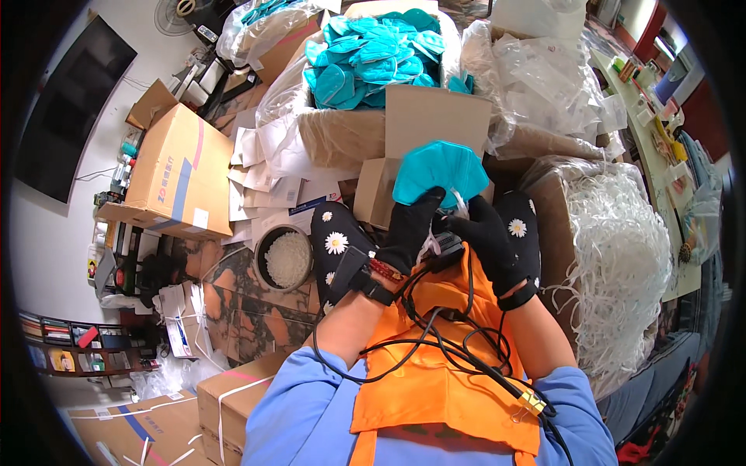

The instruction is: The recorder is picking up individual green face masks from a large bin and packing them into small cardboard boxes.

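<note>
A teal folded face mask (439, 171) is held up over my lap. My left hand (416, 229), in a black glove, grips its lower edge with the thumb on top. Close by on the right, my right hand (489, 237), also gloved in black, pinches at a whitish strap (460, 205) by the mask's lower edge. The fingertips partly cover the strap. Behind the mask stands a small open cardboard box (437, 116) with its flap up. Black cables (435, 334) run over my orange apron (420, 396).
Beyond the box is a lined carton heaped with teal masks (373, 58). A carton of white elastic straps (614, 264) stands at my right. On the left are a bowl of small white pieces (286, 260), flat papers (252, 179) and a large carton (175, 171).
</note>
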{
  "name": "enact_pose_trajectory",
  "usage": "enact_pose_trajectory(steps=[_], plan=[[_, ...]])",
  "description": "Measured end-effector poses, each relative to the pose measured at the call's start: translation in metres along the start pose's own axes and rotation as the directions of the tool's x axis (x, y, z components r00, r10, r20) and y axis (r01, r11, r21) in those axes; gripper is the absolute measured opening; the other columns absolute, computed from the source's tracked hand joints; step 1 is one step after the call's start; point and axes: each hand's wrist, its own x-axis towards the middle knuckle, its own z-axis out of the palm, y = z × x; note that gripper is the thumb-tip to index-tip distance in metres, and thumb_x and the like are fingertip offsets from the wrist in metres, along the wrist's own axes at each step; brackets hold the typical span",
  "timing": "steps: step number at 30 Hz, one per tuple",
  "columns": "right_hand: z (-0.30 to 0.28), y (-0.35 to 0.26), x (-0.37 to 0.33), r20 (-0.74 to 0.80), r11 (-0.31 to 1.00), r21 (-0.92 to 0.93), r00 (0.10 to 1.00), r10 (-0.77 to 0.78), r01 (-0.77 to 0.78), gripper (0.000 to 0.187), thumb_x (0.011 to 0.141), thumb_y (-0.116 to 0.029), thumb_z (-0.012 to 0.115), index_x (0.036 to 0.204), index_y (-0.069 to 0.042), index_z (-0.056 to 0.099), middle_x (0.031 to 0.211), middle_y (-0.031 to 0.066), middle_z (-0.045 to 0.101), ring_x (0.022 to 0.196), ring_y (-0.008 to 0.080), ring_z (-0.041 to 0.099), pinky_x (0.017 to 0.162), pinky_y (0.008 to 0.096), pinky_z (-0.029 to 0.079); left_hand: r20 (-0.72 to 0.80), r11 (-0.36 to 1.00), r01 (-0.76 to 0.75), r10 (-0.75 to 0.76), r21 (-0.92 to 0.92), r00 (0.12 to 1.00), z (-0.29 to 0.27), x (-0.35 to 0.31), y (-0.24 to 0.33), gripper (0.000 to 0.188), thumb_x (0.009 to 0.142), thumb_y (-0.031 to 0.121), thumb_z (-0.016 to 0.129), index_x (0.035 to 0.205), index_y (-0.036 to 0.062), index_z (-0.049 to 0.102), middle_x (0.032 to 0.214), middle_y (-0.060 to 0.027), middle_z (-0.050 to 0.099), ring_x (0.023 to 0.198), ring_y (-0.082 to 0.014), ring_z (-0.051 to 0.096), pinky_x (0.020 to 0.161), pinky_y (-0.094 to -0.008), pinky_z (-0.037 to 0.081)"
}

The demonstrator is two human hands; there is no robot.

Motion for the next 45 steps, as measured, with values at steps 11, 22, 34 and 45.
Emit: enact_pose_trajectory(steps=[11, 22, 34, 45], plan=[[-0.018, 0.014, -0.001, 0.195, 0.771, -0.618, 0.98, -0.038, 0.152, 0.025, 0.087, -0.026, 0.06, 0.096, -0.003, 0.064, 0.082, 0.0184, 0.065, 0.079, 0.0344, 0.065, 0.069, 0.039, 0.05, 0.265, 0.755, -0.253, 0.108, 0.605, 0.958, -0.009, 0.0, 0.008, 0.021, 0.093, 0.026, 0.057, 0.101, 0.0076, 0.063, 0.088, -0.006, 0.063, 0.075, -0.0116, 0.061, 0.064, -0.029, 0.049], [-0.051, 0.0, -0.007, -0.011, 0.892, -0.344, 0.948, -0.317, 0.294, 0.011, 0.075, -0.014, 0.064, 0.081, -0.005, 0.062, 0.068, 0.0108, 0.06, 0.067, 0.0253, 0.061, 0.061, 0.0339, 0.045, 0.125, 0.954, -0.026, -0.012, 0.299, 0.992, 0.021, -0.034, -0.01, 0.022, 0.095, 0.026, 0.056, 0.102, 0.005, 0.059, 0.092, -0.0047, 0.061, 0.08, -0.0156, 0.058, 0.072, -0.0321, 0.048], [-0.056, 0.015, 0.024, -0.097, 0.995, 0.088, 0.994, -0.043, 0.051, 0.027, 0.077, -0.011, 0.069, 0.102, -0.001, 0.064, 0.089, 0.0123, 0.067, 0.08, 0.0195, 0.065, 0.072, 0.0312, 0.05, -0.093, 0.997, -0.068, 0.071, 0.029, 0.993, 0.033, -0.061, -0.009, 0.02, 0.093, 0.018, 0.061, 0.108, 0.0061, 0.059, 0.099, -0.0013, 0.058, 0.087, -0.0102, 0.056, 0.076, -0.0303, 0.047], [-0.018, -0.058, -0.008, -0.013, 0.983, -0.14, 0.992, -0.123, 0.12, 0.021, 0.083, -0.015, 0.069, 0.098, 0.0, 0.066, 0.085, 0.0074, 0.068, 0.077, 0.013, 0.063, 0.069, 0.028, 0.049, 0.031, 0.986, 0.002, -0.007, 0.169, 0.999, 0.004, -0.041, 0.033, 0.019, 0.097, 0.016, 0.053, 0.11, 0.0057, 0.061, 0.081, 0.0029, 0.054, 0.063, -0.0041, 0.047, 0.052, -0.0217, 0.037]])
